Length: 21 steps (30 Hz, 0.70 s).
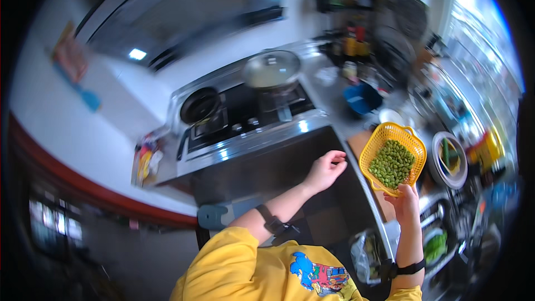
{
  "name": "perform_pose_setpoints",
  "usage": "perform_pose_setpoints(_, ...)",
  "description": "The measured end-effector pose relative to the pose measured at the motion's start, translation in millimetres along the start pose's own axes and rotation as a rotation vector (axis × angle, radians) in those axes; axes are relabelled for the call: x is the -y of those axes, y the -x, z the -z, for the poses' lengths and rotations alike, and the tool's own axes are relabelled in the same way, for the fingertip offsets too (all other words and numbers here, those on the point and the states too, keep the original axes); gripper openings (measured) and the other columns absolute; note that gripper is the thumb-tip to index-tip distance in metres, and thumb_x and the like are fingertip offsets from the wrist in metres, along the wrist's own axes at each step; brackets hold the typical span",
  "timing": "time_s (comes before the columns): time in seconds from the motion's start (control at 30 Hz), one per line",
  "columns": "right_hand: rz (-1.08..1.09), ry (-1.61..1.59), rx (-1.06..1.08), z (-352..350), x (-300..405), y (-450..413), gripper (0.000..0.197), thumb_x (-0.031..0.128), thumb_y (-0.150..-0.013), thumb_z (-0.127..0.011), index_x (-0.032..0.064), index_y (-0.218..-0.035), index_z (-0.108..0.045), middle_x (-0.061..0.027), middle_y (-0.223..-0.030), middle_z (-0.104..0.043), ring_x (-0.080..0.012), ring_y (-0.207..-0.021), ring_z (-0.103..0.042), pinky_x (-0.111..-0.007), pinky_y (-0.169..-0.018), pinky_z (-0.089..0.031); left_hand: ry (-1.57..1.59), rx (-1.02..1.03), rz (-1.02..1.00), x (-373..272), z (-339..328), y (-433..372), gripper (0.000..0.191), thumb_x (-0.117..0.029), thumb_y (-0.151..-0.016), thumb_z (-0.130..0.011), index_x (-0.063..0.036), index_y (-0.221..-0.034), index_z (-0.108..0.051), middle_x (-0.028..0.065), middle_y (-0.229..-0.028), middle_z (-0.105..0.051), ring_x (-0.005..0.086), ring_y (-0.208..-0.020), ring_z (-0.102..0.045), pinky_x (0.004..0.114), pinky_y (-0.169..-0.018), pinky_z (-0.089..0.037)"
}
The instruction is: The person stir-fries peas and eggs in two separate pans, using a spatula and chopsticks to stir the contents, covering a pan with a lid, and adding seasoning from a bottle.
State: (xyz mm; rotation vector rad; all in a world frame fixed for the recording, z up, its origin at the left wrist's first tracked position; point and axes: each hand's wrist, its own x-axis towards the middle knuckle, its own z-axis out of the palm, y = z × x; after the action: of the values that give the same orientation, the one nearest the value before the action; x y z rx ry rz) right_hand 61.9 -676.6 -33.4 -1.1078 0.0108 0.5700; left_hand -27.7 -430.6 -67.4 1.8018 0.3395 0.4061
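Observation:
My right hand [406, 205] grips the near rim of a yellow plastic basket [366, 150] with perforated sides. Many shelled green beans [392, 163] lie in its bottom. Behind the basket, a wooden cutting board [357, 142] on the counter is partly covered. To the left of the basket, my left hand [328, 170] hangs in the air just in front of the counter edge. Its fingers are loosely curled and apart, and it holds nothing.
A gas stove [242, 104] carries a dark pan [200, 105] and a glass-lidded pot [272, 71]. Right of the stove stands a blue container [362, 98]. A pale bowl [459, 177] holds green vegetables. Leafy greens [435, 246] lie in the sink area.

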Motion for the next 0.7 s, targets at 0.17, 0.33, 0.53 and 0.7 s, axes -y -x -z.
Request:
perform_pose_setpoints(0.17, -0.217, 0.029, 0.380, -178, -46, -51, 0.033, 0.011, -0.082, -0.046, -0.0023, -0.112, -0.051, -0.0153, -0.095, -0.064, -0.0263, -0.076, -0.065, -0.032, -0.064, -0.056, -0.138, -0.602, -0.116, 32, 218, 60, 0.022, -0.016, -0.085, -0.062, -0.0030, -0.103, -0.061, 0.0116, -0.093, -0.066, 0.0188, -0.080, -0.065, 0.029, -0.067, -0.052)
perform_pose_setpoints(0.33, -0.337, 0.135, 0.482, -333, -138, -105, 0.034, 0.011, -0.085, -0.041, -0.0028, -0.116, -0.046, -0.0176, -0.096, -0.062, -0.0269, -0.072, -0.064, -0.029, -0.057, -0.053, -0.786, -1.009, -0.146, 80, 406, 117, 0.025, -0.009, -0.077, -0.063, -0.0053, -0.102, -0.058, 0.0124, -0.102, -0.060, 0.0300, -0.097, -0.054, 0.042, -0.089, -0.038)
perform_pose_setpoints(0.53, -0.288, 0.491, 0.541, -536, -219, -126, 0.034, 0.006, -0.086, -0.038, 0.0093, -0.118, -0.044, -0.0126, -0.088, -0.062, -0.0197, -0.056, -0.059, -0.026, -0.041, -0.045, -0.410, -0.954, 0.423, 174, 502, 146, 0.061, -0.036, -0.080, -0.064, -0.0007, -0.125, -0.042, 0.0213, -0.101, -0.059, 0.0417, -0.097, -0.055, 0.046, -0.084, -0.044)
perform_pose_setpoints(0.7, 0.060, 0.792, 0.463, -638, -298, -166, 0.050, 0.003, -0.086, -0.033, 0.0136, -0.135, -0.030, -0.0134, -0.090, -0.059, -0.0202, -0.053, -0.058, -0.027, -0.032, -0.041, 0.238, -0.706, 0.557, 186, 509, 141, 0.038, -0.026, -0.091, -0.051, -0.0013, -0.120, -0.049, 0.0067, -0.079, -0.062, 0.0119, -0.056, -0.057, 0.025, -0.049, -0.046)
